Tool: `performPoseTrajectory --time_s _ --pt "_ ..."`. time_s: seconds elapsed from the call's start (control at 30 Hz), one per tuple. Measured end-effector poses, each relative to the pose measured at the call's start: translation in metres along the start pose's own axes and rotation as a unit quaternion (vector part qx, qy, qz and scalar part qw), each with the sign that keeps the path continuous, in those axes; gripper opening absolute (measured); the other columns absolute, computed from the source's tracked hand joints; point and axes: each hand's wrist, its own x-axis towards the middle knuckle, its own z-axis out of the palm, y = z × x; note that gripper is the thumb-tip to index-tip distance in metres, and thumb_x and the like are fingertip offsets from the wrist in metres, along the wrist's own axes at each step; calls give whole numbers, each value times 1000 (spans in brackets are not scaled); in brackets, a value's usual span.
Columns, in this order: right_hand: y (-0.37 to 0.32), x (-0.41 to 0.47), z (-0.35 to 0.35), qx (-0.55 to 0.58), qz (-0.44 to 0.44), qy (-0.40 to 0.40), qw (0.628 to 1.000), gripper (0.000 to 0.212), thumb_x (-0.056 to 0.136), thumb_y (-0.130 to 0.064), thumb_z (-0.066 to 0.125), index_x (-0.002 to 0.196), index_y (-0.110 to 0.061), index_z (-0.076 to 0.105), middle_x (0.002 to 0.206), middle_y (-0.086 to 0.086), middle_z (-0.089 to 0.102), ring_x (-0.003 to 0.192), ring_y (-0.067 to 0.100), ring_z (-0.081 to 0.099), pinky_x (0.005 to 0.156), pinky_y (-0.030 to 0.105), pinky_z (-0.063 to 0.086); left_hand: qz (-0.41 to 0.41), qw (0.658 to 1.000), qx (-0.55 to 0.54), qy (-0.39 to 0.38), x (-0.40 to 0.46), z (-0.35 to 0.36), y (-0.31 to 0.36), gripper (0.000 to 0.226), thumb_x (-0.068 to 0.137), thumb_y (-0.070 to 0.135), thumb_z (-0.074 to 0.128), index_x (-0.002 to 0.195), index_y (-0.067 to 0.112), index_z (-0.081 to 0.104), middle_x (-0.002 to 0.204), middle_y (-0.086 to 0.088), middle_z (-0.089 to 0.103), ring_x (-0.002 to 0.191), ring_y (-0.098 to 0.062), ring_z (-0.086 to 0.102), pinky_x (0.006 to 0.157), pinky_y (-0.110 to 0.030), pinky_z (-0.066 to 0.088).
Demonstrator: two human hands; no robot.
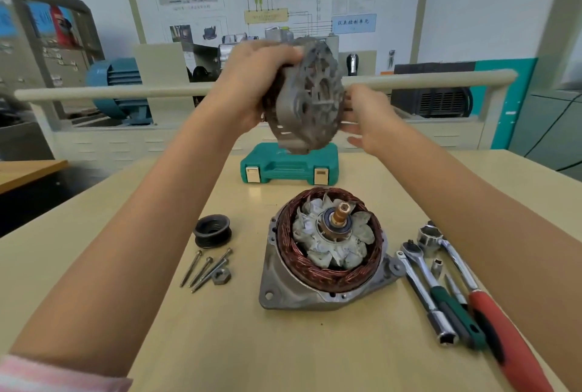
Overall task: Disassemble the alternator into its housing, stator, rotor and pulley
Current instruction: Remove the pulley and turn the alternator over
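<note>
Head view shows you well along. At 9 o'clock of the front housing [324, 268] lies one freed pulley [212, 231], then three through bolts [204, 267] and one nut [221, 276]. Stator [315, 272] and rotor [333, 231] remain seated. At 12 o'clock, your left hand [252, 89] grips the lifted rear housing [307, 101]; your right hand [370, 117] looks open against it, though blurred. At 3 o'clock: three ratchet wrenches [441, 294].
</note>
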Motion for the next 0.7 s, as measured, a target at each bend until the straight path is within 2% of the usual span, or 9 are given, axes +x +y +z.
performPoseTrajectory --time_s 0.07,0.17,0.23,0.3,0.4,0.47,0.57,0.63,0.7 --pt "5 -3 -1 -32 4 -17 999 41 94 -38 44 126 -12 48 118 5 58 101 21 57 72 30 41 47 996 73 13 1 2 -3 23 89 11 63 111 11 58 91 -3 69 76 -14 70 61 -28 56" --pt "4 -10 1 -6 31 -93 995 49 90 -58 41 97 -13 57 102 7 65 90 20 62 82 36 46 117 981 157 -2 -3 6 -11 41 88 11 64 125 20 50 105 5 61 90 -9 65 69 -22 55" --pt "-1 -12 -1 84 75 -153 982 62 85 -69 39 90 -10 59 92 13 70 83 25 69 77 38 53 195 942 274 -19 -7 9 -18 47 86 12 65 130 19 50 109 9 58 91 -2 58 78 -14 50" --pt "-5 -12 -5 172 117 -213 955 75 79 -75 43 98 -5 62 91 18 72 79 32 71 73 45 56 250 870 423 -47 -8 11 -29 55 86 15 64 138 19 47 118 3 61 98 -10 61 83 -21 46" --pt "-2 -11 -7 207 162 -227 938 59 80 -56 61 104 -1 58 90 22 71 79 36 70 66 49 57 278 768 571 -78 -12 11 -50 62 88 24 61 145 25 37 124 -4 64 110 -26 60 88 -34 43" --pt "8 -10 -7 181 178 -205 945 32 86 -31 61 104 -4 56 81 18 70 79 33 69 64 43 57 277 744 592 -139 -12 8 -61 63 88 25 62 146 25 36 126 -4 61 117 -25 55 100 -35 34" --pt "26 -6 -6 169 200 -211 942 19 91 -21 49 95 -4 55 68 18 68 76 31 63 62 43 55 193 771 564 -223 -9 -2 -70 61 91 40 59 146 36 34 151 0 39 141 -24 28 118 -47 13" --pt "37 -3 -5 170 203 -225 938 21 92 -20 44 97 -3 54 73 21 68 79 33 63 57 45 56 85 840 476 -247 -10 -8 -76 56 87 61 47 141 47 37 160 0 18 147 -21 11 118 -49 5" --pt "46 2 -3 141 190 -224 945 18 92 -18 42 97 -4 53 73 20 69 80 31 63 55 45 56 33 899 393 -188 -8 -12 -88 49 89 61 44 134 43 47 159 -2 18 145 -21 14 115 -46 13"
